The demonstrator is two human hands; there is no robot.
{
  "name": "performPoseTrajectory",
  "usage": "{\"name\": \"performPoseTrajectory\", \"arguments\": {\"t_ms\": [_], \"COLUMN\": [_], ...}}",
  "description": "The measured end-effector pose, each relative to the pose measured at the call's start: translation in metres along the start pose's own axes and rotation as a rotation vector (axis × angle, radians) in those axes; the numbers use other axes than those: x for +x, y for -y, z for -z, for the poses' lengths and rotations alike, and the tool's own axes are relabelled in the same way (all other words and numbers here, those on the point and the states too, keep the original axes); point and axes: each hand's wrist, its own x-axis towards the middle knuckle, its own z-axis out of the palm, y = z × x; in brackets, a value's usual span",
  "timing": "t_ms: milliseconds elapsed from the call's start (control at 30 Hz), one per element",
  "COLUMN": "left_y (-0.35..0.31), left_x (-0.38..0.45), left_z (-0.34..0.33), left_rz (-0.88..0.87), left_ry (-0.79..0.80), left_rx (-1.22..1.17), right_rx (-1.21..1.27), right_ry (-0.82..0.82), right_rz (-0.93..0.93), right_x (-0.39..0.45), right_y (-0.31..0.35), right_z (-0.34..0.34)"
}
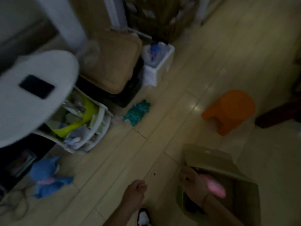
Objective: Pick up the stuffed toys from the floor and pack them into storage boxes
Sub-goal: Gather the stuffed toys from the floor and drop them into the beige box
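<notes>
At lower right, the right hand [193, 181] holds a pink plush toy [215, 186] over the open cardboard storage box [241, 190], apparently about to drop it in, while the left hand [136, 191], loosely curled, holds nothing; next up, likely the teal stuffed toy [137, 112] on the pale tiled floor [203, 70] at mid-frame.

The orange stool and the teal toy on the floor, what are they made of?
The orange stool looks like moulded plastic: one even colour, rounded edges, slight sheen. The teal toy looks like soft fabric, probably plush, lying limp and crumpled; the blur hides finer texture.

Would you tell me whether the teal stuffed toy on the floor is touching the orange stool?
Apart. The head view shows the teal stuffed toy lying by the black bin, with a wide strip of bare floor between it and the orange stool.
</notes>
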Motion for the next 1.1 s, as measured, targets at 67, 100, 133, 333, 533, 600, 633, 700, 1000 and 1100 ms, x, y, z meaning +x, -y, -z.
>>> {"name": "performPoseTrajectory", "arguments": {"t_ms": [67,100,133,333,533,600,633,700,1000,1100], "left_y": [-0.021,-0.032,-0.046,-0.119,-0.197,-0.218,-0.228,-0.243,-0.228,-0.208], "left_x": [-0.019,-0.022,-0.026,-0.008,0.075,0.114,0.130,0.163,0.337,0.410], "left_z": [0.049,0.068,0.088,0.135,0.146,0.149,0.151,0.154,0.159,0.146], "left_rz": [-0.041,-0.059,-0.083,-0.156,-0.075,-0.020,-0.008,0.013,0.169,0.249], "left_ry": [-0.024,-0.047,-0.072,-0.057,-0.060,-0.064,-0.057,-0.040,-0.026,-0.012], "left_rx": [0.022,-0.007,-0.008,-0.062,-0.103,-0.146,-0.157,-0.173,-0.158,-0.062], "right_rx": [0.014,0.034,0.044,-0.218,-0.236,-0.188,-0.177,-0.173,-0.129,-0.084], "right_ry": [0.003,0.021,0.024,0.078,0.094,0.094,0.106,0.121,0.123,0.109], "right_rz": [0.045,0.076,0.102,0.192,0.155,0.096,0.072,0.044,-0.059,-0.065], "right_x": [-0.019,-0.026,-0.025,0.003,0.100,0.139,0.154,0.186,0.341,0.395], "right_y": [0.076,0.106,0.131,0.214,0.260,0.271,0.276,0.284,0.284,0.266], "right_z": [-0.012,-0.018,-0.023,-0.031,-0.014,-0.011,-0.010,-0.013,-0.054,-0.075]}}
